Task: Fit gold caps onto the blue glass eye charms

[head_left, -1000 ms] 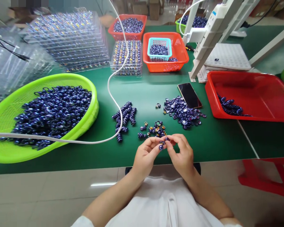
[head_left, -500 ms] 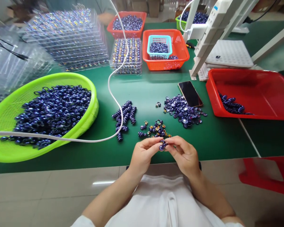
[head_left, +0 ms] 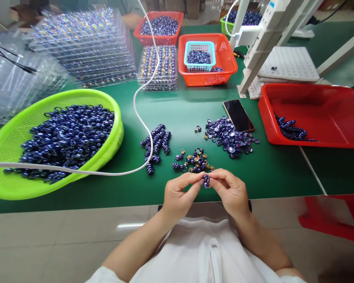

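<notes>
Between the fingertips of both hands is a small shiny dark blue piece [head_left: 206,181]. My left hand [head_left: 180,193] pinches it from the left, and my right hand [head_left: 230,192] pinches it from the right. Just beyond my fingers lies a small pile of blue and gold pieces [head_left: 197,160] on the green table [head_left: 183,108]. Stacked blue pieces [head_left: 157,143] lie to its left. A heap of flat dark blue pieces [head_left: 230,137] sits farther right, touching a phone [head_left: 238,114].
A green basket [head_left: 118,122] full of blue pieces stands left, with a white cable [head_left: 135,103] crossing over it. Clear trays [head_left: 88,51] are stacked behind. A red tray [head_left: 315,141] is at right; an orange basket [head_left: 206,80] holds a light blue one [head_left: 200,68].
The held piece has turned slightly and shifted a little to the right between my fingertips. The view has moved slightly; the piles look the same.
</notes>
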`<state>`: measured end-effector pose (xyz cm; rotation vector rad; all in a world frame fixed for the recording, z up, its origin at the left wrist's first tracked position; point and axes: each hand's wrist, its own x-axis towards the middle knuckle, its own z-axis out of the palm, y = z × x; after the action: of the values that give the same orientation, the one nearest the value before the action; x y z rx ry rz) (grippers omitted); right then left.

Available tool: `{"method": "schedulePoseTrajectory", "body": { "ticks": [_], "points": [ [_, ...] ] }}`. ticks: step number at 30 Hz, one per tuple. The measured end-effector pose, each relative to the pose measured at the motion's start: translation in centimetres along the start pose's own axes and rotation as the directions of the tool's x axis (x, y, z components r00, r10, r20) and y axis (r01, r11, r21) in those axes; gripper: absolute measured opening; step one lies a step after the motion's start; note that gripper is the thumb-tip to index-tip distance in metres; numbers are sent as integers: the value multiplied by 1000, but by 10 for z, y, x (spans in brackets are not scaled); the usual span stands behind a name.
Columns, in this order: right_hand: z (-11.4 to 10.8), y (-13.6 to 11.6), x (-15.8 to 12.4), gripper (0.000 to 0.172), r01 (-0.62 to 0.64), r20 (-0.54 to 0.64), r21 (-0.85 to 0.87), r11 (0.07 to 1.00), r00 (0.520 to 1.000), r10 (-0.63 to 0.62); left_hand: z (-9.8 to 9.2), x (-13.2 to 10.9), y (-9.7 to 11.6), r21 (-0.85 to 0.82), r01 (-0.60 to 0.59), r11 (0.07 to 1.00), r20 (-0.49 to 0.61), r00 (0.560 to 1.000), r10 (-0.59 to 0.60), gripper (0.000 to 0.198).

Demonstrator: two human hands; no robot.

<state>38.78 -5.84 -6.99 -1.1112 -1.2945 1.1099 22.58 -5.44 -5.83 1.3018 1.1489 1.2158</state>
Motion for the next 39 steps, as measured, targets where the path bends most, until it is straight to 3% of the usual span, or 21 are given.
{"method": "schedulePoseTrajectory", "body": {
  "ticks": [8,15,23,29,34,39],
  "points": [
    [1,-1,-3,6,-78,-22,40,996,997,79,-1,1,0,71,-259,963,83,964,253,33],
    [4,1,-5,14,-121,73,97,988,991,114,-1,1,-1,41,-241,970,90,967,237,28],
    [1,1,-8,17,-13,91,-70,997,996,19,-4,-2,0,96,-308,947,113,948,297,30],
    [7,-3,-5,11,-94,97,172,981,992,79,-4,1,1,110,-426,898,127,902,413,36],
    [7,3,-2,9,-147,98,188,971,987,130,-7,4,-2,177,-416,892,161,906,391,31],
    [-6,2,0,11,-57,137,-79,995,988,68,-11,5,3,261,-350,900,258,924,284,27]
  ]
}}
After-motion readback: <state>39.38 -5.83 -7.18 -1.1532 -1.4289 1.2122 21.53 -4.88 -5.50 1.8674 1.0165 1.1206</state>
